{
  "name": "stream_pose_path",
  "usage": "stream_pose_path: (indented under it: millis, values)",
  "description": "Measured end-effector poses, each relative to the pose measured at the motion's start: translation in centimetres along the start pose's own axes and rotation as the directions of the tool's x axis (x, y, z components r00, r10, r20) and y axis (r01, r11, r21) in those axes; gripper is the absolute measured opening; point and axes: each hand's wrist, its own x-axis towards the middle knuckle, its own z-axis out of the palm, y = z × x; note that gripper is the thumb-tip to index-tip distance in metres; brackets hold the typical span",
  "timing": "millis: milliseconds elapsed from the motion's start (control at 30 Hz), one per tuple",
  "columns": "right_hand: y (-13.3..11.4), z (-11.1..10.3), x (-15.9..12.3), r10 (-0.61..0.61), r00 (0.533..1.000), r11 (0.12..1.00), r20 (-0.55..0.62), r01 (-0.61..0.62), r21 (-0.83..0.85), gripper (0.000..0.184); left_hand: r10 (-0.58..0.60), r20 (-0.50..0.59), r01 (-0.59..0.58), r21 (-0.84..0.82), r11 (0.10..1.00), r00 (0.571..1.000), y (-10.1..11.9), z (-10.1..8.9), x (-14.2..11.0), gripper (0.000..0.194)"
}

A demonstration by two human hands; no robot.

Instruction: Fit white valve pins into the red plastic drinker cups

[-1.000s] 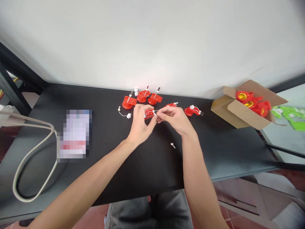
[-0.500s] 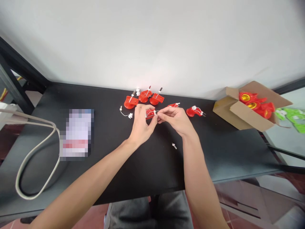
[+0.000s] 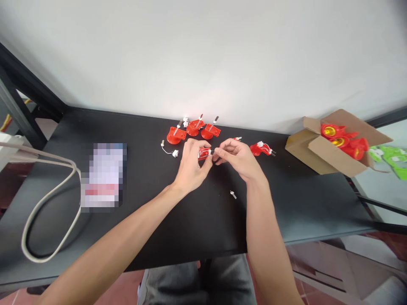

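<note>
My left hand (image 3: 191, 166) pinches a small red plastic part (image 3: 204, 153) over the black table (image 3: 286, 199). My right hand (image 3: 239, 158) meets it from the right, fingers pinched on a thin pin or wire at the part's end. Behind the hands stand three red parts (image 3: 192, 128) with upright pins. Another red part (image 3: 261, 148) lies to the right of my right hand. A white connector with a wire (image 3: 169, 150) lies left of my left hand. A tiny white piece (image 3: 233, 194) lies near my right wrist.
An open cardboard box (image 3: 318, 148) with red and yellow parts (image 3: 342, 140) sits at the right end. A blurred packet (image 3: 103, 175) lies at the left, with a beige cable loop (image 3: 47, 203) beyond it. Green items (image 3: 389, 157) lie off the table's right. A white wall backs the table.
Both hands have stayed together on the red part, with fingers shifting slightly. The view has drifted a little; the other objects rest where they were.
</note>
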Motion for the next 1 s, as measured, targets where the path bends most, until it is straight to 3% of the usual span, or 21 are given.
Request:
stream_pose_path:
  millis: [200, 467, 700, 1000]
  values:
    - [0.24, -0.08, 0.23, -0.068, 0.997, 0.997, 0.042, 0.070, -0.044, 0.026, 0.027, 0.008, -0.028, 0.005, 1.000, 1.000, 0.06, 0.00, -0.01, 0.020]
    - [0.32, -0.09, 0.23, -0.193, 0.981, 0.978, -0.003, 0.192, -0.079, 0.010, 0.043, -0.014, -0.044, -0.038, 0.998, 0.999, -0.17, 0.12, -0.04, 0.021]
    - [0.11, 0.13, -0.01, -0.284, 0.958, 0.954, -0.052, 0.277, -0.112, 0.004, -0.055, 0.011, 0.056, -0.180, 0.982, 0.998, -0.16, 0.09, 0.07, 0.021]
    - [0.34, 0.17, 0.24, -0.231, 0.972, 0.970, -0.048, 0.227, -0.088, 0.005, -0.036, -0.001, 0.035, -0.174, 0.984, 0.999, -0.25, 0.16, 0.06, 0.021]
